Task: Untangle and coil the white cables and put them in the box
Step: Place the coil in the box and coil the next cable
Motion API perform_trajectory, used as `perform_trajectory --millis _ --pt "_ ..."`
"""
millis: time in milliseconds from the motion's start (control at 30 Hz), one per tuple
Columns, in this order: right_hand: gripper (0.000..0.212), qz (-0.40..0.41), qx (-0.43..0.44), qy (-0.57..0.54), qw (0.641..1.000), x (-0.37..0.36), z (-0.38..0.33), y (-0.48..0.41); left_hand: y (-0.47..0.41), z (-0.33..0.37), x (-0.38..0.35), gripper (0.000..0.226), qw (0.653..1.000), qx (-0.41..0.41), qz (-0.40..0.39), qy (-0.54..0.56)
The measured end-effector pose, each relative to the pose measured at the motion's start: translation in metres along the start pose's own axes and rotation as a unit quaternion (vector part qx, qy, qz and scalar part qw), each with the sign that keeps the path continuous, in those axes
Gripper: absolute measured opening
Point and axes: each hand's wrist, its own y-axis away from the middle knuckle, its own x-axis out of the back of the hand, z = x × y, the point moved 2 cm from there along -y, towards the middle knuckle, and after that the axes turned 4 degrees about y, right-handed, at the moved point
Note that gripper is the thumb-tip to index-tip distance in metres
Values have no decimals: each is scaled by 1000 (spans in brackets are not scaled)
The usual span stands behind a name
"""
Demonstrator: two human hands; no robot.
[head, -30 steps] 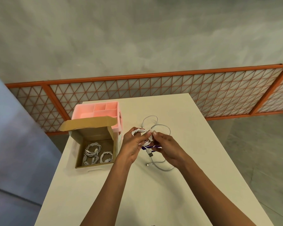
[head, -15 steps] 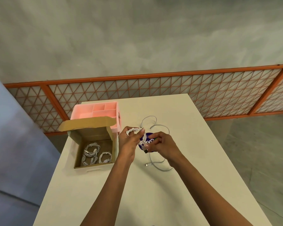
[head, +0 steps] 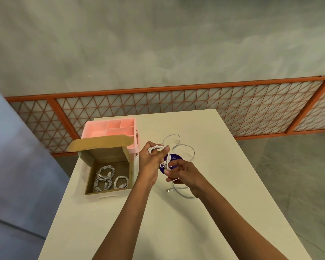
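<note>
Gripping cable: left hand, right hand.

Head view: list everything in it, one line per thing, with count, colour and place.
table: one, cream, centre of view.
cardboard box: one, brown, lid open, at the table's left edge.
coiled cables: about three, white, inside the cardboard box.
pink organiser: one, pink, directly behind the box.
held cable: one, white, partly wound, between the hands.
loose cable: count unclear, pale grey, looping on the table around the hands.
round sticker: one, dark blue, on the table beneath the hands.
lattice railing: one, orange, beyond the table.
left hand: one, holds the wound loops.
right hand: one, pinches the cable lower down.
</note>
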Motion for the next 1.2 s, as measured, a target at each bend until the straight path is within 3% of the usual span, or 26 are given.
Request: perform_trajectory --millis 467,633,767,900,1000,1200 --pt "7 47 80 94 991 30 -5 -3 1 3 3 18 995 67 -70 -29" --pt "14 39 48 7 998 33 -3 -10 2 -1 1 12 988 106 -111 -18" --pt "16 8 -32 -80 996 28 2 -14 5 -5 -2 11 983 117 -137 -34" --pt "19 38 -54 -166 984 25 8 -19 5 -6 -4 14 983 120 -135 -38" --pt "11 35 -29 -172 984 19 9 -17 5 -6 -6 13 985 125 -118 -4" --pt "18 -2 -19 -162 987 9 9 -15 1 -8 -4 20 988 91 -122 -8"
